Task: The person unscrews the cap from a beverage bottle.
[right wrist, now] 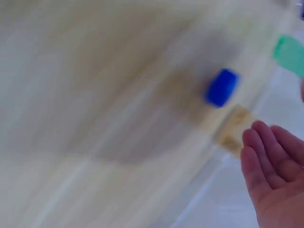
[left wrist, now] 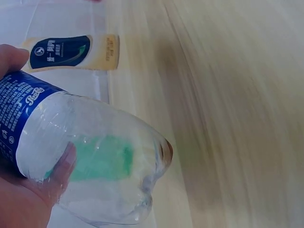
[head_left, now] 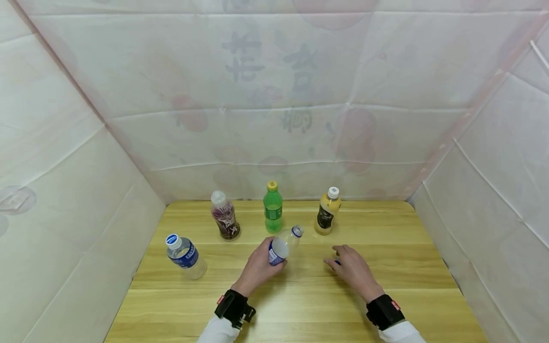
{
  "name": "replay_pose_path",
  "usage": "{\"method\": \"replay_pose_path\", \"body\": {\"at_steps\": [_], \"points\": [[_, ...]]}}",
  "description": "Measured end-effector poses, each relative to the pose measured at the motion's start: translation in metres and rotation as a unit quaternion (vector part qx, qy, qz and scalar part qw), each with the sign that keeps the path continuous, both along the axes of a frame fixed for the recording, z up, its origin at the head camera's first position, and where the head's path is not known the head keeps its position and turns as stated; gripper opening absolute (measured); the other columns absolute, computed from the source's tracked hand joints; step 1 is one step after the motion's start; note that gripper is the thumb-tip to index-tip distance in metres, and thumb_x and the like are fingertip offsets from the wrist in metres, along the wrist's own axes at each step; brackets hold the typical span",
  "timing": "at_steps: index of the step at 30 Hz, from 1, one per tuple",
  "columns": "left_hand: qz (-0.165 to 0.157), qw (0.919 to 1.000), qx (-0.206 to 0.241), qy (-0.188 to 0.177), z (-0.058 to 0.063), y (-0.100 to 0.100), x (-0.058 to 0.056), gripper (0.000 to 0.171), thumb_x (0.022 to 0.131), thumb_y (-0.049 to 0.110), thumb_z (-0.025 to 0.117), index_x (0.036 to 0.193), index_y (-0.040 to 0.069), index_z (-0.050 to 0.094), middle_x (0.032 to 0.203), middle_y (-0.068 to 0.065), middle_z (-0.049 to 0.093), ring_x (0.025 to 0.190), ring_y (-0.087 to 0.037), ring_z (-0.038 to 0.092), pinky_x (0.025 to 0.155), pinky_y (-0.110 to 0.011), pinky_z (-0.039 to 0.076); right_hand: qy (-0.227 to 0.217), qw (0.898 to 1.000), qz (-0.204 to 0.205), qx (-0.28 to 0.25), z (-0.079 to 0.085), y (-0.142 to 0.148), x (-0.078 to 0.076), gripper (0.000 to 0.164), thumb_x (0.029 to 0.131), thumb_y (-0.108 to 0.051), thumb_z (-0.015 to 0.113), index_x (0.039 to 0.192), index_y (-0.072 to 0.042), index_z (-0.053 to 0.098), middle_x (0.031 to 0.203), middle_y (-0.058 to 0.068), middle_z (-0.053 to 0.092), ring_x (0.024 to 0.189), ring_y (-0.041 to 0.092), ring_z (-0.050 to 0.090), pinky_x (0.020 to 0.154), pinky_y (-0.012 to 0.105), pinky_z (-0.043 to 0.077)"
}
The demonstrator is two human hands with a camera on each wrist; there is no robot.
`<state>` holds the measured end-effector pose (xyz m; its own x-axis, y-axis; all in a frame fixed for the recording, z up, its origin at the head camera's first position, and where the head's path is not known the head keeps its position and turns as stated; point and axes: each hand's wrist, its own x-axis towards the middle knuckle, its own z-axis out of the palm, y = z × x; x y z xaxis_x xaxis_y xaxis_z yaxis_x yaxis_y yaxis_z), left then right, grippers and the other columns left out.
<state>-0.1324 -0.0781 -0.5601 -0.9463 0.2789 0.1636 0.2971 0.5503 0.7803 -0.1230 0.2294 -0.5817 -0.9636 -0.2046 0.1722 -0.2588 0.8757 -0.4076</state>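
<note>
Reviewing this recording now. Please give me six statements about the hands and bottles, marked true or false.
1. The left hand grips a blue-labelled clear plastic bottle. True.
2. That bottle is capped. False: its mouth is open.
3. The right hand is near a blue cap. True.
4. It clenches that cap. False: they appear apart in the right wrist view.
5. The green bottle has a white cap. False: yellow.
6. All bottles are lying down. False: the green bottle stands upright.

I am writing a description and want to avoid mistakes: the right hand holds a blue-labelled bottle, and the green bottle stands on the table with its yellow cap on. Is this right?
Not quite: the left hand holds the blue-labelled bottle, as the head view shows. The green bottle does stand on the table with its yellow cap on.
</note>
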Motion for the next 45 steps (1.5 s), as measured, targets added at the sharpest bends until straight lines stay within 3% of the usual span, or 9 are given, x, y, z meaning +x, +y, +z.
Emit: {"method": "replay_pose_path", "body": {"at_steps": [4,8,14,18,22,30,39,45], "points": [[-0.009,0.9999,0.008,0.001,0.004,0.006,0.0,0.07,0.081,0.018,0.088,0.139,-0.001,0.052,0.126,-0.018,0.066,0.111,-0.034,0.066,0.095,-0.052,0.056,-0.01,0.992,-0.022,-0.125,0.019,-0.014,0.0,0.059,0.102,-0.044,0.065,0.14,0.001,0.059,0.126,0.017,0.069,0.113,0.035,0.066,0.091,0.053,0.056],[-0.017,0.9997,0.013,-0.006,0.005,0.014,0.0,0.069,0.081,0.018,0.088,0.138,-0.001,0.052,0.126,-0.018,0.066,0.112,-0.033,0.066,0.096,-0.052,0.055,-0.023,0.966,-0.011,-0.256,0.037,-0.028,0.001,0.059,0.107,-0.035,0.057,0.151,0.002,0.046,0.145,0.021,0.058,0.132,0.041,0.055,0.106,0.06,0.046],[-0.028,0.9994,0.019,-0.007,0.006,0.026,0.001,0.069,0.082,0.019,0.088,0.138,0.001,0.053,0.125,-0.015,0.066,0.111,-0.03,0.066,0.096,-0.049,0.056,-0.078,0.935,0.024,-0.344,0.051,-0.046,0.003,0.075,0.101,-0.028,0.068,0.161,-0.003,0.029,0.159,0.02,0.042,0.145,0.045,0.039,0.116,0.068,0.028],[-0.033,0.999,0.026,-0.011,0.009,0.032,0.002,0.067,0.083,0.019,0.086,0.139,0.003,0.053,0.127,-0.013,0.066,0.112,-0.027,0.065,0.097,-0.048,0.055,-0.094,0.926,0.029,-0.364,0.054,-0.055,0.004,0.085,0.094,-0.031,0.076,0.161,-0.005,0.03,0.158,0.022,0.043,0.145,0.046,0.039,0.117,0.068,0.027],[-0.035,0.9989,0.028,-0.01,0.008,0.036,0.002,0.067,0.084,0.02,0.086,0.139,0.003,0.053,0.127,-0.012,0.066,0.112,-0.025,0.065,0.097,-0.046,0.055,-0.09,0.924,0.028,-0.371,0.054,-0.059,0.005,0.087,0.09,-0.029,0.081,0.16,-0.008,0.034,0.158,0.021,0.044,0.142,0.047,0.043,0.116,0.068,0.03],[-0.029,0.9994,0.018,0.0,0.007,0.04,0.003,0.066,0.084,0.021,0.085,0.139,0.002,0.053,0.125,-0.011,0.066,0.111,-0.024,0.065,0.097,-0.044,0.055,-0.07,0.926,0.024,-0.37,0.055,-0.064,0.006,0.073,0.086,-0.021,0.086,0.15,-0.011,0.05,0.141,0.014,0.061,0.128,0.036,0.058,0.112,0.062,0.039],[-0.032,0.9991,0.011,0.027,0.007,0.042,0.003,0.066,0.083,0.022,0.087,0.136,0.001,0.054,0.121,-0.011,0.067,0.107,-0.024,0.065,0.092,-0.043,0.057,-0.073,0.923,0.029,-0.377,0.055,-0.068,0.009,0.065,0.087,-0.022,0.085,0.144,-0.009,0.056,0.134,0.011,0.066,0.13,0.036,0.058,0.112,0.062,0.04],[-0.034,0.9993,0.008,0.013,0.008,0.043,0.003,0.067,0.083,0.021,0.087,0.138,0.002,0.053,0.123,-0.01,0.066,0.109,-0.023,0.064,0.094,-0.042,0.056,-0.066,0.921,0.031,-0.383,0.055,-0.071,0.009,0.058,0.088,-0.022,0.084,0.139,-0.013,0.057,0.132,0.008,0.068,0.129,0.034,0.059,0.111,0.062,0.042]]}}
